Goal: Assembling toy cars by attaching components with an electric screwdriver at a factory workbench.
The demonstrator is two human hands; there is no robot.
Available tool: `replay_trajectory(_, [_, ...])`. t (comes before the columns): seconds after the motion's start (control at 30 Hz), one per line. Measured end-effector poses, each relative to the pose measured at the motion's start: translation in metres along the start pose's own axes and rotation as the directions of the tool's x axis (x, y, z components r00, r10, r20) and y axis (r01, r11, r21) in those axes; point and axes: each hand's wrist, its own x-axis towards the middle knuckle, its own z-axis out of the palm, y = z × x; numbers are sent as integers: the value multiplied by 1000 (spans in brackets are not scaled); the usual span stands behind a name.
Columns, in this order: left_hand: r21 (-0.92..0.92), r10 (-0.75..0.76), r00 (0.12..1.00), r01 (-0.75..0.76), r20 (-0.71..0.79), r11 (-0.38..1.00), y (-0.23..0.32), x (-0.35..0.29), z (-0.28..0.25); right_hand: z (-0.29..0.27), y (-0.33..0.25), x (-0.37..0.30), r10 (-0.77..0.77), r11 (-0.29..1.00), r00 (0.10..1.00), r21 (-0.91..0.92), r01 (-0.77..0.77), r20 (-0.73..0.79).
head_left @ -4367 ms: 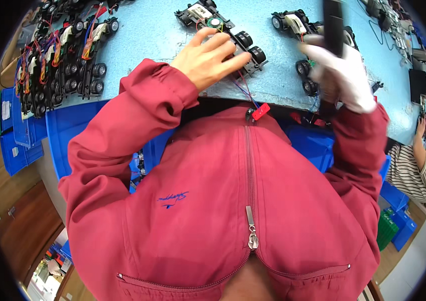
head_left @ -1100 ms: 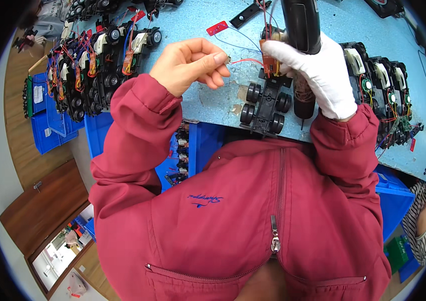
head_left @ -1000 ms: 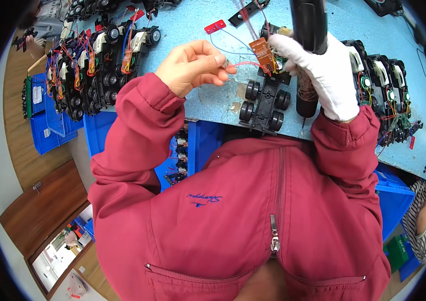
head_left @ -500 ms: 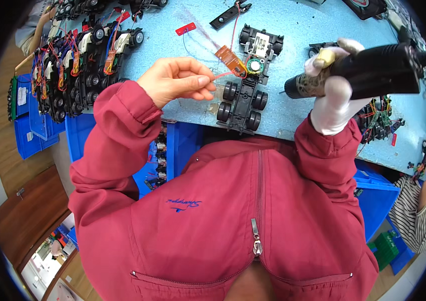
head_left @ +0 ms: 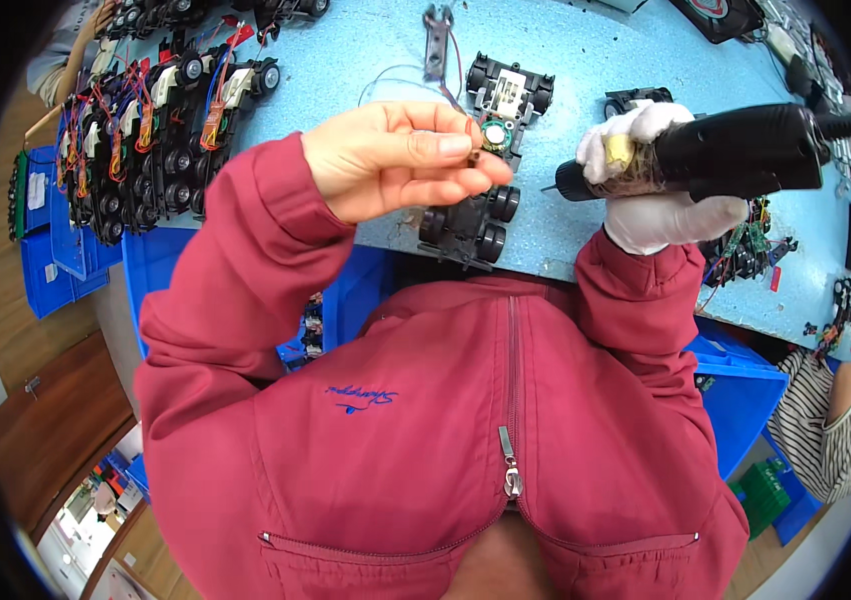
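Note:
My bare left hand [head_left: 410,158] is closed in a pinch over the left side of a black toy-car chassis [head_left: 460,232]. A small dark bit shows at its fingertips, but what it belongs to is hidden. Past the fingers, the chassis shows a round speaker-like part [head_left: 495,134], a pale block and black wheels. My white-gloved right hand [head_left: 655,222] is wrapped round a black electric screwdriver [head_left: 745,150], its bit pointing left, apart from the chassis. Beyond my left hand lies a narrow black part [head_left: 436,48] with wires.
Several wired chassis [head_left: 160,140] stand in rows at the left of the blue table [head_left: 345,60]. More parts with green boards [head_left: 745,245] lie right of the screwdriver. Blue bins [head_left: 735,390] sit below the table edge. A person in a striped sleeve [head_left: 810,420] is at the right.
My left hand has moved right, over the chassis; the orange-brown circuit board and red piece seen earlier are now out of sight. The narrow black part has turned more upright. The screwdriver shifted slightly left.

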Motion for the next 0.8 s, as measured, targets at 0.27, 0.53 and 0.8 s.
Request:
replay_trajectory(0.27, [961,782,582,-265,222,-75,-55,24,-32,-2,4,1,-225,974,963,14,225,150])
replay_trajectory(0.53, [949,770,565,-268,296,-168,-52,39,-38,10,24,-7,-161,975,979,170,139,121])
replay_trajectory(0.8, [927,765,535,-297,359,-227,-54,46,-43,10,21,-7,-108,983,988,159,90,109])
